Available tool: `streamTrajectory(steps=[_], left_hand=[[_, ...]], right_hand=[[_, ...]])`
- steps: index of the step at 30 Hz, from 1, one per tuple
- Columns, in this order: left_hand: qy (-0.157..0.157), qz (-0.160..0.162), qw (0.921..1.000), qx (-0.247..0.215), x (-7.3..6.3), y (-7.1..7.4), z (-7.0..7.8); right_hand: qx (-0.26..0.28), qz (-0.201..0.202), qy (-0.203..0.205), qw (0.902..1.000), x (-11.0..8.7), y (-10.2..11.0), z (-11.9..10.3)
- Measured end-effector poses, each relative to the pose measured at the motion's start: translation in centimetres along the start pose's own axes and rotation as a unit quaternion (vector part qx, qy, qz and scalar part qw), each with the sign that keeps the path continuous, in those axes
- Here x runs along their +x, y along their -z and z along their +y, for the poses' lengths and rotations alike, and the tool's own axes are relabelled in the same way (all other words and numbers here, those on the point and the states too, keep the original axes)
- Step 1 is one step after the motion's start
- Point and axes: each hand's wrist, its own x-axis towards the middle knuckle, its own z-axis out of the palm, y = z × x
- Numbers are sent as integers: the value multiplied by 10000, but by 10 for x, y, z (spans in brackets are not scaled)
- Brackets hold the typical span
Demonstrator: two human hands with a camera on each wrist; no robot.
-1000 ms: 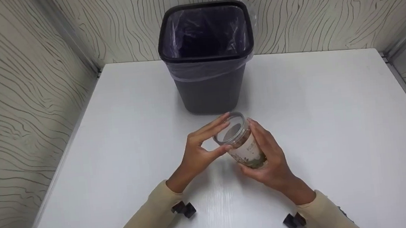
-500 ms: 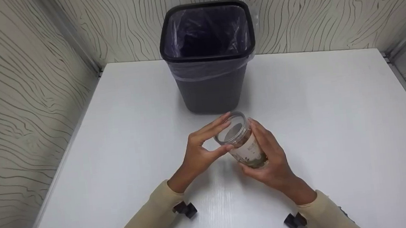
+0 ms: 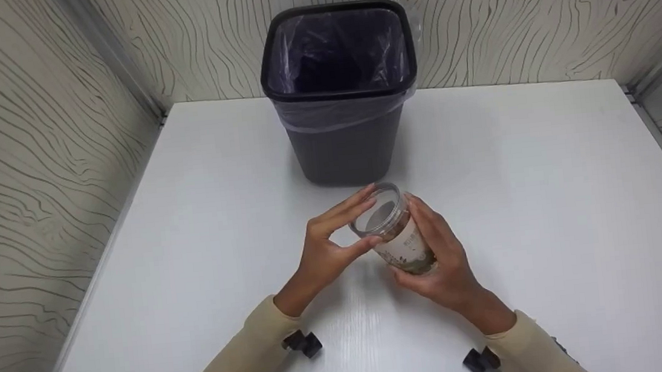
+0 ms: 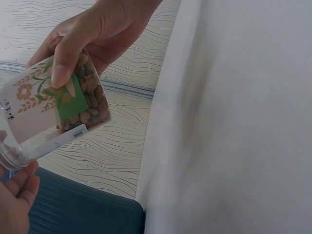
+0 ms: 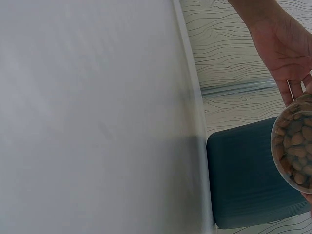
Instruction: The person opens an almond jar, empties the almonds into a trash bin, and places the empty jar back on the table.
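Observation:
A clear plastic jar of almonds point(image 3: 403, 246) is held tilted above the table, its top toward the left hand. A pale label with flowers and a green patch wraps its side. My right hand point(image 3: 444, 260) grips the body, the thumb below and the fingers along the far side. My left hand point(image 3: 325, 247) spans the clear, grey-rimmed lid point(image 3: 379, 209) between thumb and fingertips. In the left wrist view, the almonds point(image 4: 90, 92) gather at the lower end, near the right hand point(image 4: 97, 36). The right wrist view shows the round jar bottom point(image 5: 295, 146).
A dark bin point(image 3: 345, 142) lined with a clear plastic bag point(image 3: 342, 112) stands behind the hands at the back of the white table point(image 3: 201, 223). Wood-patterned panels point(image 3: 196, 47) enclose the table at the back and sides.

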Motion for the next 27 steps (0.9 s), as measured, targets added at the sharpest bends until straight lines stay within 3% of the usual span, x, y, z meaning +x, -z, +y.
streamTrajectory(steps=[27], left_hand=[[-36, 326, 9992, 247, 0, -5, 2]], right_hand=[[-39, 85, 95, 9999, 0, -2, 2]])
